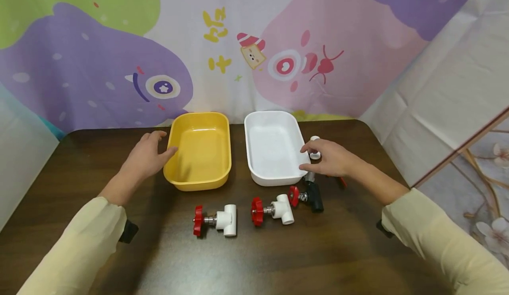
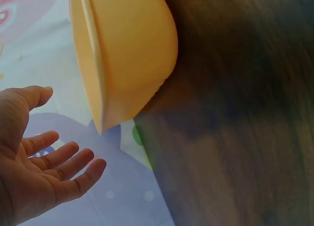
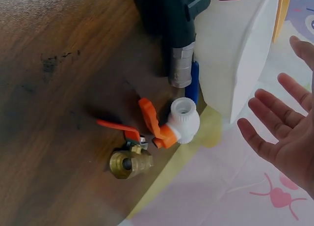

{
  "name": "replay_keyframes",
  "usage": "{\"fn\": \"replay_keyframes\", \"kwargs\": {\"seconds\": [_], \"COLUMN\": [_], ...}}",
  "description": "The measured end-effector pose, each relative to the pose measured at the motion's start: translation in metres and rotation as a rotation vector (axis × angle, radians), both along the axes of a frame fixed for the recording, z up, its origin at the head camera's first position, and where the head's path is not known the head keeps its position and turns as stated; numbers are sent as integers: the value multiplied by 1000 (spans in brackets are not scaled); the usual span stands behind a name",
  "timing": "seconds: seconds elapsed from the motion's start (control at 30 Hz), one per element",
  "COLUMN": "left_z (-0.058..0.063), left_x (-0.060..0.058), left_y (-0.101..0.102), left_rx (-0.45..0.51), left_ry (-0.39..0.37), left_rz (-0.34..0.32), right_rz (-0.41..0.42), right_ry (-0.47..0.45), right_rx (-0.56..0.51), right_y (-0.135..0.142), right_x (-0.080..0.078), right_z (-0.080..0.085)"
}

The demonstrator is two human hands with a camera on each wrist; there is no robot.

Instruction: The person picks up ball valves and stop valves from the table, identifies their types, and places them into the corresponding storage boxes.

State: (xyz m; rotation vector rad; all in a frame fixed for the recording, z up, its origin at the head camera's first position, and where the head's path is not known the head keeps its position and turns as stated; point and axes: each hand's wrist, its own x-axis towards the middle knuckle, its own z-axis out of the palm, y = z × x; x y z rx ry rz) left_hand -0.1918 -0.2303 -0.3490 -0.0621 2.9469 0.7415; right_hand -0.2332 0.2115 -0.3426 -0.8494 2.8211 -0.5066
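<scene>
My left hand hovers at the left rim of the yellow tray, fingers apart and nothing in them. Over the right edge of the white tray is my right hand, also spread and holding nothing. In front of the trays lie two white valves with red handwheels, a left one and a middle one. A black valve with a red wheel lies by the white tray's near right corner. The right wrist view shows a white valve with an orange handle and a brass ball valve.
Both trays stand side by side near the back of the dark wooden table. A cartoon-printed cloth hangs behind it. Beside the white tray, a blue piece shows past the black valve in the right wrist view.
</scene>
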Motion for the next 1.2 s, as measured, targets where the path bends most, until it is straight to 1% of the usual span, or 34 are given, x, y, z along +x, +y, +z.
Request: {"fn": "replay_keyframes", "kwargs": {"seconds": [0.13, 0.33, 0.57, 0.7, 1.0, 1.1, 1.2], "left_z": [-4, -11, -14, -15, -20, -21, -22], "left_x": [0, -2, -2, -2, -1, -2, -3], "left_y": [-1, -3, -2, -2, -2, -2, -1], "left_rx": [36, 73, 81, 86, 89, 95, 103], "left_ry": [-9, -28, -9, -12, -18, -34, -47], "left_rz": [19, 31, 9, 3, 12, 20, 29], "right_rz": [10, 51, 87, 104, 101, 115, 135], "right_ry": [-30, -26, -24, -23, -100, -97, -72], "right_rx": [-7, -5, 6, -10, -20, -18, -19], "right_y": [2, 7, 16, 20, 23, 24, 24], "right_x": [3, 9, 13, 14, 20, 23, 25], "right_z": [-2, -9, -18, -21, -32, -36, -40]}}
